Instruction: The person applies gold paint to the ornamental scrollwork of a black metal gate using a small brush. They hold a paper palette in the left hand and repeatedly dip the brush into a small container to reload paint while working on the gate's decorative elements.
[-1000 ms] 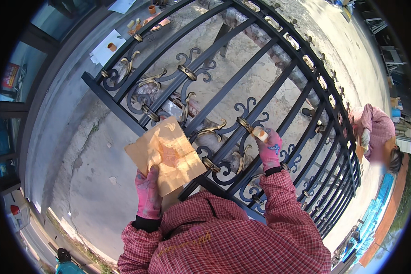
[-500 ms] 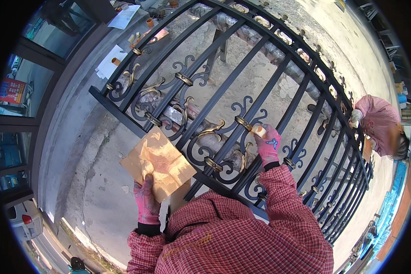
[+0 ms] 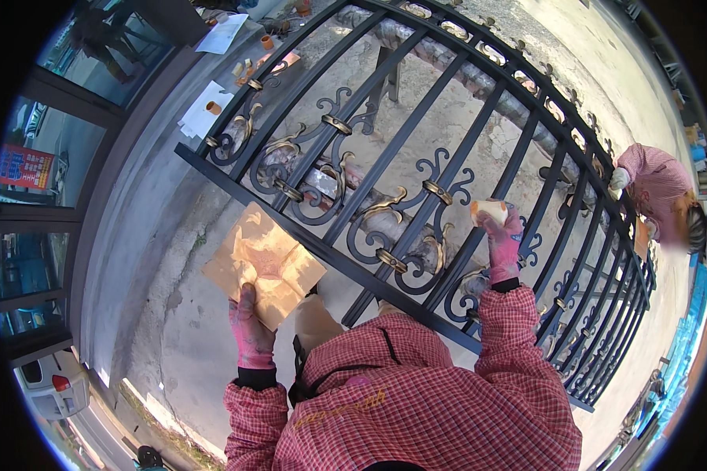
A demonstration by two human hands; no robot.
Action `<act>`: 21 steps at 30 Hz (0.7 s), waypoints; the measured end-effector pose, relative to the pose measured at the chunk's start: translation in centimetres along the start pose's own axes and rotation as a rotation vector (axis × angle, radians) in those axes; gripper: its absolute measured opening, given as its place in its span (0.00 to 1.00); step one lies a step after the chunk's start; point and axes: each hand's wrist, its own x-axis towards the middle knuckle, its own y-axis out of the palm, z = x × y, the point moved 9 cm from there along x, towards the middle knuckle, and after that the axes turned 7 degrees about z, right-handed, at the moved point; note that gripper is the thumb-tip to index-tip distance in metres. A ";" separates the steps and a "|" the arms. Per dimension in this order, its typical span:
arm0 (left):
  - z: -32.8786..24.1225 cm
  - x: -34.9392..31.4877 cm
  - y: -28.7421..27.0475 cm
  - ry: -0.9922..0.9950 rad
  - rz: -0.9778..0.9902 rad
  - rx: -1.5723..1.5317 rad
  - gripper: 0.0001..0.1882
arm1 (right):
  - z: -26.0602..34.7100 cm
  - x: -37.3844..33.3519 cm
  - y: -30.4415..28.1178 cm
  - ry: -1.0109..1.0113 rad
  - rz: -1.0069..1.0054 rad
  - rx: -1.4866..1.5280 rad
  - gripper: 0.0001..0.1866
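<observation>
My left hand (image 3: 253, 336), in a pink glove, grips the near corner of a square piece of cardboard (image 3: 292, 271) with a shiny gold smear across its middle. In my right hand (image 3: 504, 250), also pink-gloved, is a small whitish sponge (image 3: 489, 209) with an orange-gold stain. That hand is over the bars of a black iron railing (image 3: 353, 270), to the right of a gold-coloured collar (image 3: 437, 192) and apart from it. Near my hands the railing's scrolls carry gold on leaf-shaped parts, and another gold collar (image 3: 391, 261) sits closer to me.
A person in a checked top (image 3: 658, 184) bends over the railing's far right end. On the ground at the far left lie white sheets (image 3: 204, 110), one bearing an orange cup (image 3: 214, 107). Dark-framed windows (image 3: 94, 157) line the left side. A white car (image 3: 53, 385) stands lower left.
My right hand has lifted off the collar and moved right with the sponge, whose stained end now shows. My left hand still holds the cardboard. The whole view has shifted slightly.
</observation>
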 end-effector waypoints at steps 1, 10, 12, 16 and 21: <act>-0.2 0.6 -0.6 -0.007 0.004 -0.014 0.23 | 0.3 -0.6 -0.7 0.009 -0.035 -0.005 0.16; -5.8 5.2 -4.1 -0.096 0.153 0.048 0.23 | 5.1 -8.4 10.8 0.114 -0.124 0.255 0.22; -6.8 5.7 -5.3 -0.139 0.213 0.023 0.22 | 5.3 -9.6 15.3 0.111 -0.057 0.243 0.21; -7.9 6.7 -7.6 -0.207 0.290 0.002 0.20 | 7.8 -11.6 23.6 0.130 0.101 0.090 0.19; -8.2 7.5 -6.9 -0.291 0.418 -0.037 0.22 | 10.7 -13.4 32.5 0.043 0.253 -0.181 0.21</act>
